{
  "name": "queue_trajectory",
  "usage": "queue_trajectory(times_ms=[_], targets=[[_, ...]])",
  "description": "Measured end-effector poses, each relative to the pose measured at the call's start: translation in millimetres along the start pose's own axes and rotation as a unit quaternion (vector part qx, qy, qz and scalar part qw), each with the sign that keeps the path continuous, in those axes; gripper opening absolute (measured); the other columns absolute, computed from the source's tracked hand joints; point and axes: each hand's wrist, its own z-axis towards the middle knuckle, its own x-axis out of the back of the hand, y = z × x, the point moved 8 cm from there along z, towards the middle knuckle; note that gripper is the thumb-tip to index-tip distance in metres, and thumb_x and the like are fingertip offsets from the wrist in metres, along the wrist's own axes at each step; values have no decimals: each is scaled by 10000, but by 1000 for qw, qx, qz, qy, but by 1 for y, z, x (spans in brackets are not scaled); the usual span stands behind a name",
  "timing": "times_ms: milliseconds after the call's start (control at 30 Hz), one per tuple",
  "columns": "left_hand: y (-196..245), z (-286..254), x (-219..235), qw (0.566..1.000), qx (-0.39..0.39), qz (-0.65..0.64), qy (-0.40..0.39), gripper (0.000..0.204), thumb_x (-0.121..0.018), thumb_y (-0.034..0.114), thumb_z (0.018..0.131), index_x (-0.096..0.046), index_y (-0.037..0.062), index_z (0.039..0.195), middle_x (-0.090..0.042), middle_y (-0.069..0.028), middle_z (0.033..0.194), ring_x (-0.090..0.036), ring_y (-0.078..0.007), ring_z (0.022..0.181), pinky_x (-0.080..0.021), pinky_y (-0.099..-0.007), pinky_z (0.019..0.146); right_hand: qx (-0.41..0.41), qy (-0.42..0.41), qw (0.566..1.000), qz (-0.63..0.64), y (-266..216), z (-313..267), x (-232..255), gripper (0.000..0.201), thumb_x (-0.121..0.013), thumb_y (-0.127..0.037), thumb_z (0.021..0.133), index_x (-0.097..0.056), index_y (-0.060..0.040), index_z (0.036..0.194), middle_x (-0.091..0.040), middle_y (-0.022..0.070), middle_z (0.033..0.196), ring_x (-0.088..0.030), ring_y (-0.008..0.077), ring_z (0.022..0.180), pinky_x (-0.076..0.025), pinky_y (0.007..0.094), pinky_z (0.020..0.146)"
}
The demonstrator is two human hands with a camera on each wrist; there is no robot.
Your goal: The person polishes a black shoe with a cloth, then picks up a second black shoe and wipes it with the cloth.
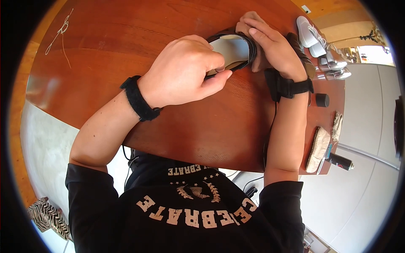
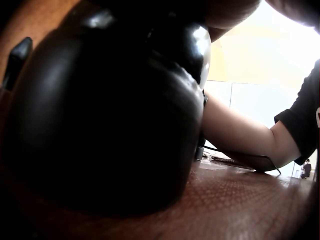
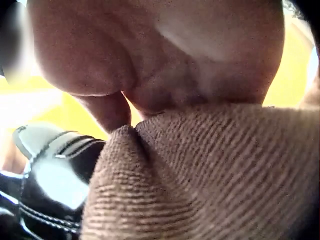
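Fingers grip: my left hand (image 1: 183, 69) a shoe (image 2: 100, 125), right hand (image 1: 278, 48) a cloth (image 3: 200, 170); reddish table (image 1: 114, 46), sneakers (image 1: 307, 31) two o'clock, white panels (image 1: 367, 105) three.

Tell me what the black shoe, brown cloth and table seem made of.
Black shoe: probably leather, possibly synthetic, glossy; it shows bright reflections and stitching.
Brown cloth: matte, ribbed textile with fine raised lines; fibre unclear.
Table: apparently wood, reddish-brown with a sheen, given its grain-like streaks and reflections.

Left hand (image 1: 181, 71) left of shoe (image 1: 252, 49), index curled at rim, thumb extended, left arm (image 1: 99, 137) bent; right hand (image 1: 274, 46) right of shoe, back uppermost.
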Motion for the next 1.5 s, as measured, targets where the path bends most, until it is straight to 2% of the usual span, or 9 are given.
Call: queue_trajectory(times_ms=[333,633,733,833,933,1033,1133,1233,1500], targets=[[-1,0,1,1000,-1,-2,-4,118,-710,68,827,-650,45,728,-588,-98,616,-577,-305,594,-555,-432,880,-42,70,984,-158,47,9,19,589,-548,-333,996,-479,-4,1478,-496,206,1521,-479,341,1406,-376,373,1137],[-27,4,36,970,55,224,79,90,-684,105,912,-705,23,883,-690,-106,761,-631,-293,664,-481,-474,1058,-33,7,987,-156,12,-8,15,399,-582,-228,967,-653,0,1286,-699,218,1231,-641,372,1186,-482,387,1020],[-31,5,45,958,90,254,94,138,-665,139,944,-710,17,897,-701,-105,781,-640,-281,695,-455,-469,1077,-9,-72,989,-127,4,-11,1,317,-562,-111,1005,-637,71,1254,-720,108,1160,-640,179,1099,-465,290,993],[-28,4,47,961,69,237,128,210,-676,213,945,-703,26,853,-667,-106,736,-628,-300,709,-472,-455,926,-16,-165,980,-109,-12,-19,-10,293,-564,-106,1007,-636,78,1223,-702,70,1073,-614,137,1003,-472,273,929],[-27,5,41,974,67,179,123,282,-707,287,925,-693,30,811,-624,-115,682,-608,-337,720,-473,-439,755,31,-156,986,-53,-28,-23,-17,272,-587,-181,969,-670,53,1081,-710,169,909,-660,282,851,-502,366,814],[-27,1,23,981,113,152,36,290,-727,270,921,-698,-19,912,-678,-144,808,-617,-347,830,-464,-405,844,28,-144,989,-31,-22,-20,-15,276,-590,-186,972,-665,63,1065,-700,162,885,-646,262,819,-498,362,797],[-25,2,24,983,49,144,104,336,-739,331,898,-682,24,775,-602,-143,644,-594,-353,665,-463,-453,716,-9,-101,993,-68,-15,-18,0,270,-585,-191,986,-667,57,1055,-693,117,870,-622,210,795,-491,338,773],[-32,-2,19,988,129,82,39,261,-745,252,913,-699,-4,918,-670,-115,810,-598,-315,865,-465,-393,852,-55,-10,998,-7,-11,-19,17,266,-577,-199,1002,-672,42,1059,-681,61,866,-599,147,796,-483,302,759],[-33,0,3,984,97,-145,39,134,-691,115,946,-685,-8,999,-657,-76,1013,-588,-190,948,-474,-330,886,-36,104,993,34,-36,-30,42,255,-558,-195,1027,-676,19,1101,-681,13,906,-590,100,827,-481,275,784]])
